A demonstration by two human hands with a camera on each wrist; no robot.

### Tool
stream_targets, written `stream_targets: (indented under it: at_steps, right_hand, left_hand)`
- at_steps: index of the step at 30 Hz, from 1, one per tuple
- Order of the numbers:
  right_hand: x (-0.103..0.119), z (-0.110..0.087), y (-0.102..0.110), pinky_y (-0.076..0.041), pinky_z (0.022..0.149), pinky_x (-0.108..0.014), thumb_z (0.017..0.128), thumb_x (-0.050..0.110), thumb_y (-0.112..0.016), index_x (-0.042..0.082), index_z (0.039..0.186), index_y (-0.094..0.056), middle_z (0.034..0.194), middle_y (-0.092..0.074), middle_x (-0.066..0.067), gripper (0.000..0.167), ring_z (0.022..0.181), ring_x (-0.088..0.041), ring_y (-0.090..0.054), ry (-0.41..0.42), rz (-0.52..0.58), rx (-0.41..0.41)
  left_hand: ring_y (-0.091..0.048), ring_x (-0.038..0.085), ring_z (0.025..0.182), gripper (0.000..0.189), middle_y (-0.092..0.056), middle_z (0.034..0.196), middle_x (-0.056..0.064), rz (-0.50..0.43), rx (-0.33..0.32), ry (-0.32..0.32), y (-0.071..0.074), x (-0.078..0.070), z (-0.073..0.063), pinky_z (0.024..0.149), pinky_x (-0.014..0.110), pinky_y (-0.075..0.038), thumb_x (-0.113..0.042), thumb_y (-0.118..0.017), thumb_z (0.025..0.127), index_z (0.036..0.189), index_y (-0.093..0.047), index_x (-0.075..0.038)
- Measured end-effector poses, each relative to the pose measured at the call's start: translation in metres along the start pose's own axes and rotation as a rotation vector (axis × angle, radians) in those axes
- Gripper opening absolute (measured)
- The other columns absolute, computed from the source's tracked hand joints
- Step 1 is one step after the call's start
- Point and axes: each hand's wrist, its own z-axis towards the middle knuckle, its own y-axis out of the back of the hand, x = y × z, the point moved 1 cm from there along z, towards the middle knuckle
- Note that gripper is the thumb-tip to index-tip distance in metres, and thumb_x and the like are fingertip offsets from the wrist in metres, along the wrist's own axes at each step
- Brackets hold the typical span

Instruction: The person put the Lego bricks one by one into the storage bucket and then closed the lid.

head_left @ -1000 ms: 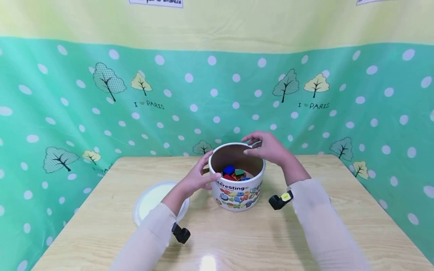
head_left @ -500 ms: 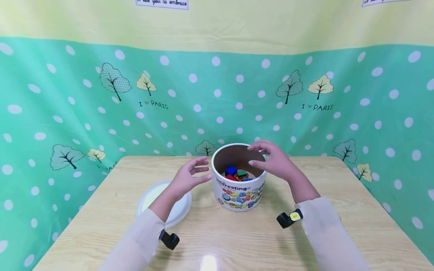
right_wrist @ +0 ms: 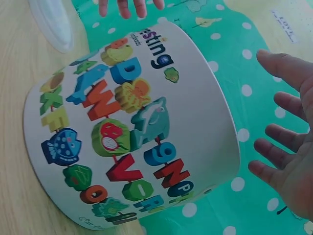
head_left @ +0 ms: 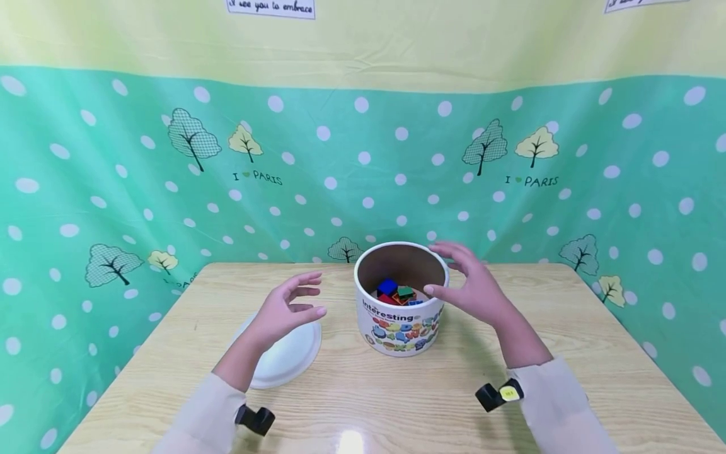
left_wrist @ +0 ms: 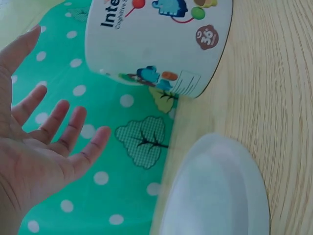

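Observation:
A white round tub (head_left: 400, 328) printed with "Interesting" and colourful letters stands upright on the table. Inside it lie several small blocks, among them a blue block (head_left: 388, 287) and a green block (head_left: 406, 291). To the tub's left, my left hand (head_left: 283, 312) hangs with fingers spread, apart from the wall and over a white lid (head_left: 295, 359). The left wrist view shows this palm bare. My right hand (head_left: 473, 284) is at the tub's right rim, fingers loosely bent and holding nothing. In the right wrist view, a gap shows between its fingertips and the tub.
The wooden table (head_left: 363, 403) ends at the back against a green dotted curtain (head_left: 317, 189). Small black cameras sit on both wrists, such as the left wrist camera (head_left: 255, 419).
My left hand has let go of the tub's left side and drawn away left. The right hand has shifted outward and down from over the rim. The tub stays standing.

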Motion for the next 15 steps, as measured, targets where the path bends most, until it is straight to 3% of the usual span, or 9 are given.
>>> stream_targets:
  at_steps: [6,11,15]
  right_hand:
    - [0.007,-0.009,-0.006,-0.036,0.107,-0.058,0.079,0.028,-0.083,0.016,0.144,-0.047,0.152,-0.036,-0.007,0.075,0.141,-0.033,-0.029,0.045,-0.027,-0.002]
    - [0.012,-0.018,-0.012,-0.033,0.108,-0.059,0.079,0.021,-0.084,0.019,0.146,-0.044,0.153,-0.035,-0.005,0.078,0.139,-0.033,-0.032,0.078,-0.013,-0.014]
    - [0.017,-0.023,-0.020,-0.035,0.107,-0.059,0.078,0.015,-0.084,0.019,0.146,-0.045,0.152,-0.036,-0.005,0.079,0.136,-0.033,-0.038,0.152,0.017,-0.014]
  left_hand:
    - [-0.050,0.034,0.123,0.067,-0.050,0.137,0.014,0.010,-0.023,-0.038,0.016,0.001,-0.016,0.097,0.039,-0.050,-0.011,-0.079,0.082,0.141,-0.047,-0.008]
    - [-0.048,0.035,0.125,0.066,-0.049,0.139,0.013,0.021,-0.045,-0.062,0.029,0.000,-0.026,0.096,0.034,-0.051,-0.010,-0.077,0.084,0.142,-0.045,-0.005]
    - [-0.048,0.034,0.124,0.065,-0.048,0.140,0.013,0.034,-0.075,-0.075,0.039,0.001,-0.035,0.094,0.029,-0.051,-0.007,-0.075,0.085,0.142,-0.044,-0.003]
